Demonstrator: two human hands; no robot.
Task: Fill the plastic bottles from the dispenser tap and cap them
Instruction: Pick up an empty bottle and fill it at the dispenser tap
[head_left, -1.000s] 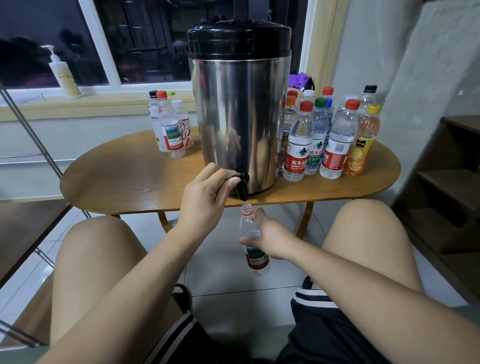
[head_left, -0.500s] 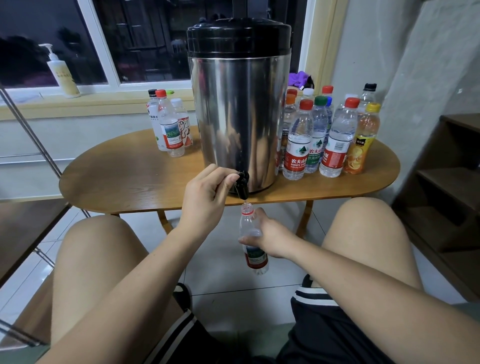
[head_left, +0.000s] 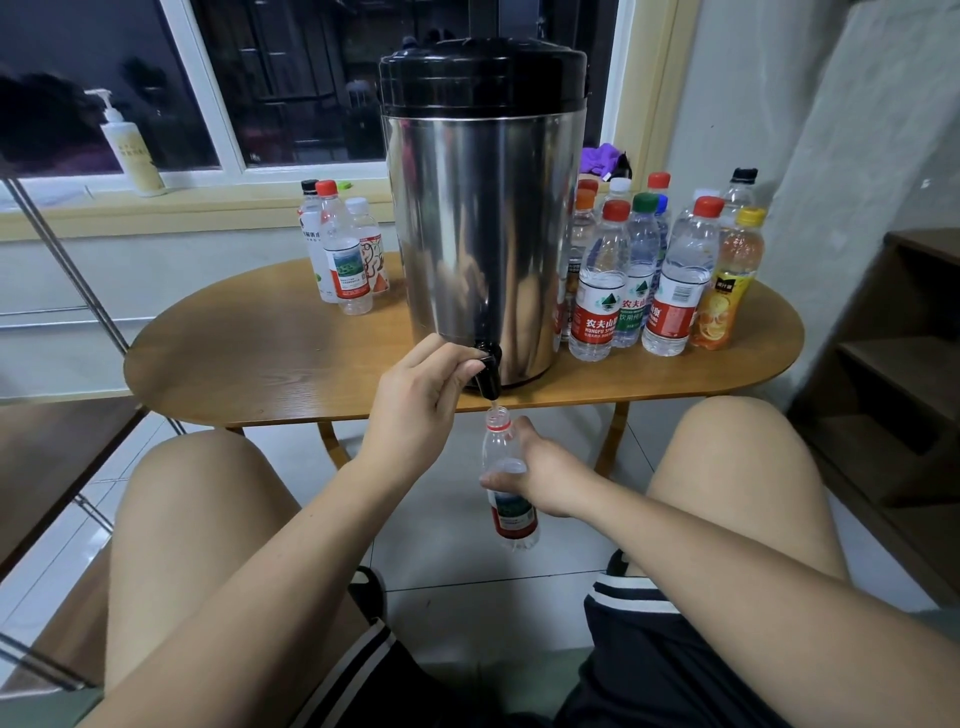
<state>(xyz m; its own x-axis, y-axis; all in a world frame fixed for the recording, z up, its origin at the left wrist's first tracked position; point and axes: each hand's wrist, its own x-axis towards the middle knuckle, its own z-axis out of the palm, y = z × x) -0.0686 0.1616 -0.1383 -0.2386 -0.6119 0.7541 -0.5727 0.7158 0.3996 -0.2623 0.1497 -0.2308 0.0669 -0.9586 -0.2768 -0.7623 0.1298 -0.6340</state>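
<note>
Bottle (head_left: 498, 444), uncapped and held below the surface (head_left: 260, 364) edge with its narrow mouth just under the tap (head_left: 488, 373), could drift aside or overfill and wet the floor (head_left: 447, 566), since the right grip (head_left: 543, 475) curls round its middle while the left grip (head_left: 421, 410) pinches the tap.

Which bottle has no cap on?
The bottle in the right hand, below the tap: its mouth is open; those on the table show caps.

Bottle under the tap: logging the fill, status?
Left hand pinches the dispenser tap. Right hand grips the uncapped bottle, mouth just under the tap. Nothing in the way.
</note>
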